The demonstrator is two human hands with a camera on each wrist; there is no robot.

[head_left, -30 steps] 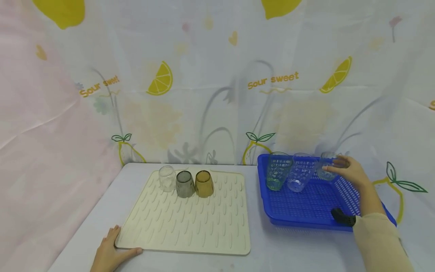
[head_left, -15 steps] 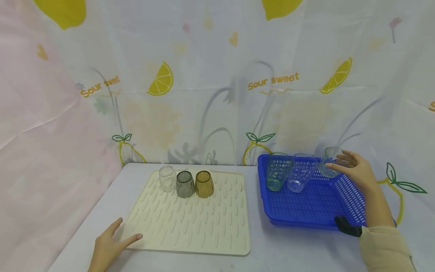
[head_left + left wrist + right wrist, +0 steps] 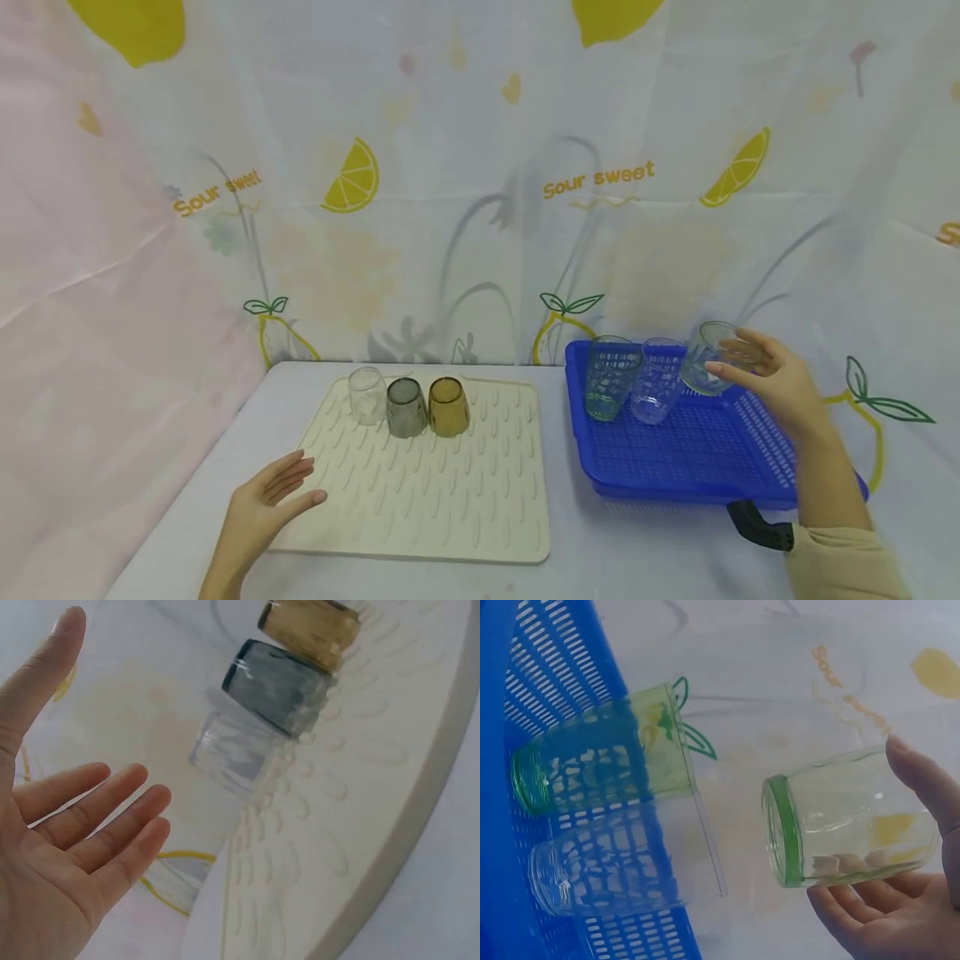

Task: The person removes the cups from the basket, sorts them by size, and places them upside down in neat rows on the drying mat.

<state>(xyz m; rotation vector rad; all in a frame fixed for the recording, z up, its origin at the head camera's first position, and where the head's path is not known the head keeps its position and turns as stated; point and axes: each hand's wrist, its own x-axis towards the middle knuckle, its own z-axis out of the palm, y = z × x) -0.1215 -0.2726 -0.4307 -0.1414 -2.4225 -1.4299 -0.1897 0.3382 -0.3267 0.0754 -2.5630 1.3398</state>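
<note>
My right hand (image 3: 776, 387) holds a clear drinking glass (image 3: 705, 360) above the back of the blue basket (image 3: 697, 492), thumb on one side and fingers on the other. In the right wrist view that glass (image 3: 840, 825) shows a thick greenish base. Two taller glasses lean in the basket: a green-tinted one (image 3: 607, 754) and a clear one (image 3: 622, 862). My left hand (image 3: 258, 508) hovers, fingers spread and holding nothing, over the near left corner of the cream drying mat (image 3: 420, 517).
At the mat's back stand a clear glass (image 3: 367, 397), a grey glass (image 3: 407, 408) and an amber glass (image 3: 448, 407) in a row. A lemon-print cloth (image 3: 450, 208) hangs close behind the table. A black strap-like piece (image 3: 757, 527) sits at my right wrist.
My right hand has lifted the clear glass out of the basket and moved it slightly left. My left hand has risen off the mat's corner and shifted right.
</note>
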